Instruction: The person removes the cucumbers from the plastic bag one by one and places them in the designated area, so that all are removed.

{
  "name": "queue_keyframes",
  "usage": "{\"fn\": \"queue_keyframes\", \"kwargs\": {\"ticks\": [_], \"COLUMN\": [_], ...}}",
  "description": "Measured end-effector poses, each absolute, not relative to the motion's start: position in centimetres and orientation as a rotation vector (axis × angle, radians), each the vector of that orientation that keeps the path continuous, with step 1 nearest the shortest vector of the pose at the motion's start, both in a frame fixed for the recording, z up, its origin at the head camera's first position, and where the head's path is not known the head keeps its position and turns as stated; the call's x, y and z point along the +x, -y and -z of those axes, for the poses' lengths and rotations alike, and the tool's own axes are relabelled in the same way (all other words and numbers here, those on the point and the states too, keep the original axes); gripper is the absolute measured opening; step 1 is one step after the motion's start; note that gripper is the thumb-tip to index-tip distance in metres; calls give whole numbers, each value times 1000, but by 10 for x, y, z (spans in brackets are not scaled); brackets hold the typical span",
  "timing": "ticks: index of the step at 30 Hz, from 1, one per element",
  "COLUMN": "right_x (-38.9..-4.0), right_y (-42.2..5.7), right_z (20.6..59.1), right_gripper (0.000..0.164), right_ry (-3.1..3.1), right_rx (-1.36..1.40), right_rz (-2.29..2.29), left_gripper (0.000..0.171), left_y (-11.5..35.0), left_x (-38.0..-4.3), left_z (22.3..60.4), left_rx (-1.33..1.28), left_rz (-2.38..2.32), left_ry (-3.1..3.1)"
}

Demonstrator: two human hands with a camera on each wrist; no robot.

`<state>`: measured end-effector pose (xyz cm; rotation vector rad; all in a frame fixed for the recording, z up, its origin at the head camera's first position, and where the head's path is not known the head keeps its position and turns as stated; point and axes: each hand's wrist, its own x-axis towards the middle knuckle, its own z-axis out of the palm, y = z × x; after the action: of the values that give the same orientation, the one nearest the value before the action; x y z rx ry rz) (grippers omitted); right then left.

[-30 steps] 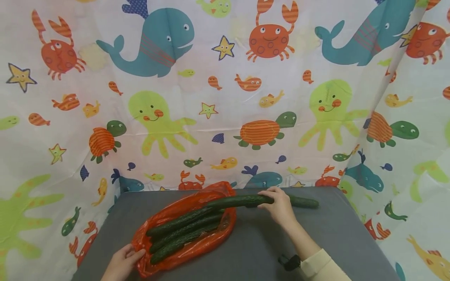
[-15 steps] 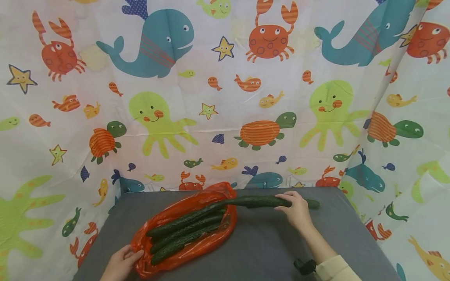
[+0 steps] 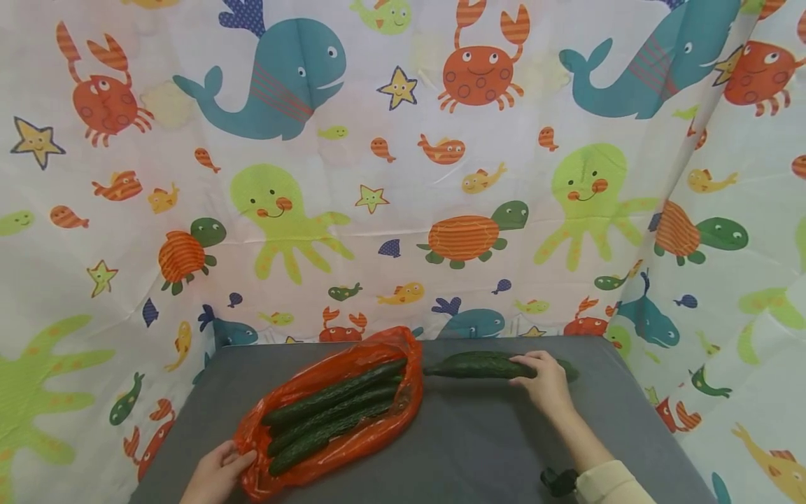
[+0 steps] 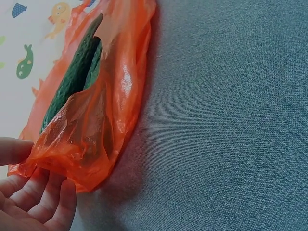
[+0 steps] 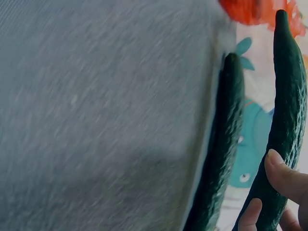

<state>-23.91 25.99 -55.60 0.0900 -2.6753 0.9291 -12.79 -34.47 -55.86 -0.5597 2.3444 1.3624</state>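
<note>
A red-orange plastic bag (image 3: 409, 402) lies slantwise on the grey table with three dark green cucumbers (image 3: 334, 409) showing in its opening. My left hand (image 3: 217, 470) pinches the bag's near-left end between thumb and fingers; the left wrist view shows the thin plastic (image 4: 72, 154) bunched there. To the right of the bag, my right hand (image 3: 549, 388) grips a cucumber (image 3: 481, 365) held roughly level. In the right wrist view this held cucumber (image 5: 288, 91) is apart from another cucumber (image 5: 225, 139) lying on the table. From the head view, the two largely overlap.
A grey cloth surface (image 3: 466, 448) covers the table. Behind it and at both sides hangs a white curtain (image 3: 390, 301) printed with sea animals. A small black device (image 3: 559, 481) sits at my right wrist by the sleeve.
My right hand has moved right, drawing its cucumber out of the bag's opening, and its left end now lies outside the bag. My left hand stays on the bag's end.
</note>
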Motion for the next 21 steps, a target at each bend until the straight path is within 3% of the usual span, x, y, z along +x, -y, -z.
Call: {"fn": "queue_keyframes", "kwargs": {"ticks": [21], "right_x": [-252], "right_y": [-288], "right_z": [584], "right_gripper": [44], "right_ry": [2841], "right_rx": [26], "right_rz": [-872], "left_gripper": [113], "left_y": [347], "left_x": [-127], "left_z": [564], "left_rx": [-565], "left_rz": [-1346], "left_ry": [-2345]}}
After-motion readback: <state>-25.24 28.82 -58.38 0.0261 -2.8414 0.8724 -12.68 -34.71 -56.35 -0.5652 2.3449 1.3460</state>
